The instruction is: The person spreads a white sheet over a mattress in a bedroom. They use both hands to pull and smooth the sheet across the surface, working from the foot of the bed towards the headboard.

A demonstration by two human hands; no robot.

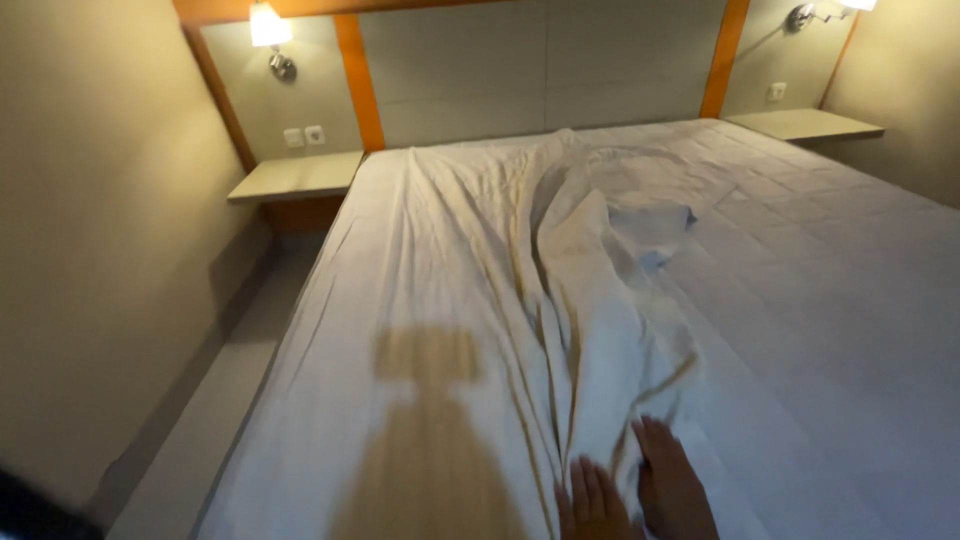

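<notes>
1. left hand at bottom edge of the head view, fingers straight and together, palm flat down on the crumpled white cotton bed sheet, gripping nothing
2. right hand just beside it, to the right, also flat and released, fingers pointing up the bed, resting on the sheet's bunched edge; the two hands look close to touching, cannot tell if they do
3. sheet covers the left half of the bed, from the headboard end down to the hands; a thick ridge of folds runs along the bed's middle, with one loose corner flopped toward the right
4. right half shows the bare quilted grey-white mattress
5. shadow of a person falls on the sheet, left of the hands
6. padded grey headboard panel with orange wooden strips behind the bed
7. beige bedside shelf at left, a second one at right
8. lit wall lamp above the left shelf, white wall sockets under it
</notes>
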